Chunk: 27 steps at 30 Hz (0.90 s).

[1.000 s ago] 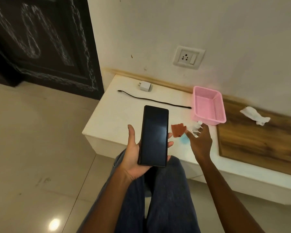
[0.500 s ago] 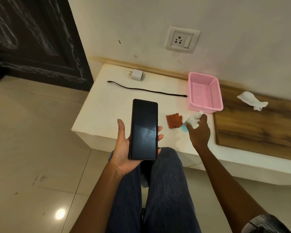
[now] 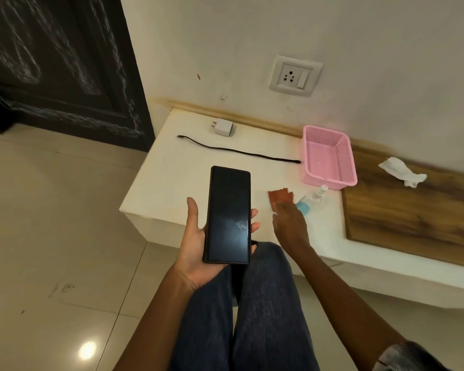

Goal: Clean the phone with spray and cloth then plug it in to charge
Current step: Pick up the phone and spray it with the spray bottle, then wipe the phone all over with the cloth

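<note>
My left hand (image 3: 198,245) holds a black phone (image 3: 228,214) screen up above my lap, with a patch of spray droplets on its lower right. My right hand (image 3: 289,223) hovers open over the white ledge (image 3: 172,188), fingers reaching the near edge of a small rust-red cloth (image 3: 280,197). A small spray bottle (image 3: 312,198) with blue liquid lies on its side just right of that hand. A white charger adapter (image 3: 223,127) and a black cable (image 3: 239,151) lie further back. A wall socket (image 3: 295,75) is above the ledge.
A pink mesh basket (image 3: 343,170) stands behind the bottle. To its right lies a wooden board (image 3: 413,210) with a crumpled white tissue (image 3: 402,172) on it. A dark door (image 3: 59,62) is at the left, above the tiled floor (image 3: 51,236).
My right hand has let go of the spray bottle, which now lies on the ledge, and has moved left to the red cloth. Droplets have appeared on the phone screen.
</note>
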Each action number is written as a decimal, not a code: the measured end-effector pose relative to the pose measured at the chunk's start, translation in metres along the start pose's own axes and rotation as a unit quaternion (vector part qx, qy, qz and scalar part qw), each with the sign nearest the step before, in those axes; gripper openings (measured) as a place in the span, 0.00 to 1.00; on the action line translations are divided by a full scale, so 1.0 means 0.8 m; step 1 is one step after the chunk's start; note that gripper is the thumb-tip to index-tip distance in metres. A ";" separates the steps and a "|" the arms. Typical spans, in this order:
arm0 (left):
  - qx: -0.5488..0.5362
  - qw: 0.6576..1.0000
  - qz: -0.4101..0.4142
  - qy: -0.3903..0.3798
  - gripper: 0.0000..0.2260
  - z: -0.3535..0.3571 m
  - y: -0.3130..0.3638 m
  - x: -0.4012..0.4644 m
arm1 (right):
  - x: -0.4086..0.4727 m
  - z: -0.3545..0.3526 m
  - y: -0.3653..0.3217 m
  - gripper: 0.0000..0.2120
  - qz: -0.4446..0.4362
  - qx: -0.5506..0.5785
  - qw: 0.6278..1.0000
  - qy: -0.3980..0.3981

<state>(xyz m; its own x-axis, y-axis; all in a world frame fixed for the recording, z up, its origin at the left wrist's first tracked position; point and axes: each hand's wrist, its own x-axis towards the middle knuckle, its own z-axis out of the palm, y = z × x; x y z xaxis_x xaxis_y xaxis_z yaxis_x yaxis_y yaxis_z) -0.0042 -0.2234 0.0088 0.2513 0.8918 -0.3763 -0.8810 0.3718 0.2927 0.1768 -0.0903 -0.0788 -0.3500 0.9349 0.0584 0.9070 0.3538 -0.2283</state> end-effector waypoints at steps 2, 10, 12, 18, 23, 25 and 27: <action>-0.002 1.000 0.004 0.010 0.42 -0.004 0.002 -0.002 | 0.021 0.009 0.002 0.23 0.029 -0.046 0.998 -0.037; 0.001 0.999 0.006 0.032 0.42 -0.019 0.011 -0.003 | 0.055 0.034 0.008 0.25 -0.007 -0.221 0.974 -0.058; -0.005 0.999 0.004 0.032 0.41 -0.020 0.011 -0.002 | 0.057 0.028 0.008 0.18 0.003 -0.153 0.987 -0.054; -0.004 0.999 0.015 0.038 0.41 -0.013 0.012 -0.005 | 0.032 -0.034 -0.047 0.08 0.237 0.349 0.906 0.032; 0.012 0.998 0.043 0.032 0.39 0.002 0.020 -0.022 | -0.013 -0.096 -0.084 0.03 0.324 0.680 0.657 0.011; 0.026 0.997 0.062 0.027 0.39 0.011 0.022 -0.033 | -0.033 -0.117 -0.094 0.05 0.306 0.744 0.595 -0.006; 0.038 0.996 0.077 0.021 0.41 0.020 0.023 -0.046 | -0.052 -0.136 -0.103 0.15 0.285 0.761 0.583 -0.020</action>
<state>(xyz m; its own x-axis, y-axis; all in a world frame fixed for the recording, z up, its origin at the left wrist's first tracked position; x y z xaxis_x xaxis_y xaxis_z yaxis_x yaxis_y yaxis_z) -0.0231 -0.2449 0.0422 0.0973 0.9286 -0.3581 -0.8744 0.2516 0.4149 0.1421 -0.1558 0.0430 -0.1263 0.8771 -0.4634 -0.3689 -0.4752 -0.7988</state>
